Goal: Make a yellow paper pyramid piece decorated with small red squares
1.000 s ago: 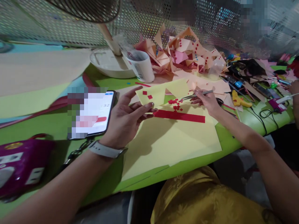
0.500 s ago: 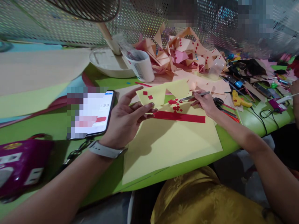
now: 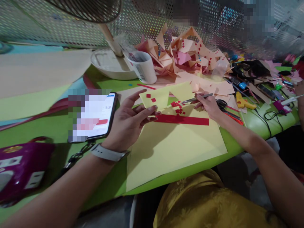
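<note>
My left hand (image 3: 129,119) pinches the lower edge of a small yellow folded paper (image 3: 155,97) that has two red squares stuck on it. My right hand (image 3: 207,104) grips metal tweezers (image 3: 193,99), whose tips reach a small heap of red paper squares (image 3: 178,107). The heap lies on a large yellow sheet (image 3: 175,145), just above a long red paper strip (image 3: 182,120). A grey watch band (image 3: 108,153) circles my left wrist.
A phone (image 3: 93,115) lies left of my hand on the green table (image 3: 47,126). A magenta bag (image 3: 22,167) sits near left. A white cup (image 3: 143,67), a fan base (image 3: 111,63), folded peach paper shapes (image 3: 182,52), scissors (image 3: 225,106) and a yellow glue gun (image 3: 244,103) crowd the back.
The tweezers in my right hand have shifted slightly left, down into the red squares. My left hand and its folded paper have barely moved.
</note>
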A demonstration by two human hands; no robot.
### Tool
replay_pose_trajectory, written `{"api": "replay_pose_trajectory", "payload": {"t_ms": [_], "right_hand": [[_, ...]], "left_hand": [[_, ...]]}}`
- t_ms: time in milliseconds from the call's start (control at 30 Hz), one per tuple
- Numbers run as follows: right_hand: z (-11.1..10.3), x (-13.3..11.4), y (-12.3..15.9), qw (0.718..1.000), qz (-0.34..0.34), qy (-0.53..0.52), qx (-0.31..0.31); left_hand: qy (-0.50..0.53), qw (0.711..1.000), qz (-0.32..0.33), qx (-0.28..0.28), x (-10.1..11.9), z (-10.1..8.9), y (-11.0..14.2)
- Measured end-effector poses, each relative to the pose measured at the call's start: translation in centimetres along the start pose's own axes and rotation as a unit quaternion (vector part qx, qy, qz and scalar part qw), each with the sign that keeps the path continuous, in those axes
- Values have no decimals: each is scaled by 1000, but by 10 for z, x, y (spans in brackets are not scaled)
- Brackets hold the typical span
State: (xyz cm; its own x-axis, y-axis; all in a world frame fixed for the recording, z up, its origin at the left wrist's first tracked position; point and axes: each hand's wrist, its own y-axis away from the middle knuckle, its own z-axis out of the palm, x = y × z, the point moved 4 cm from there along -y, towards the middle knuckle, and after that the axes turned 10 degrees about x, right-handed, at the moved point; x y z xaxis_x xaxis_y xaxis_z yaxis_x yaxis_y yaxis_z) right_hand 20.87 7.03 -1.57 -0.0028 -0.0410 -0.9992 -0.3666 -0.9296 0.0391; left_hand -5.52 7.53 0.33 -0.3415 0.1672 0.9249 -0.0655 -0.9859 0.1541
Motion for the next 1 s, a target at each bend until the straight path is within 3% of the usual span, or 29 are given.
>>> {"api": "replay_pose_trajectory", "payload": {"t_ms": [500,1000], "right_hand": [[-2,-1,2,999,0,27,35],[4,3,1,1000,3,8,20]], "left_hand": [[-6,1000,2,-7,0,0,0],[-4,1000,-2,-9,-2,-1,-1]]}}
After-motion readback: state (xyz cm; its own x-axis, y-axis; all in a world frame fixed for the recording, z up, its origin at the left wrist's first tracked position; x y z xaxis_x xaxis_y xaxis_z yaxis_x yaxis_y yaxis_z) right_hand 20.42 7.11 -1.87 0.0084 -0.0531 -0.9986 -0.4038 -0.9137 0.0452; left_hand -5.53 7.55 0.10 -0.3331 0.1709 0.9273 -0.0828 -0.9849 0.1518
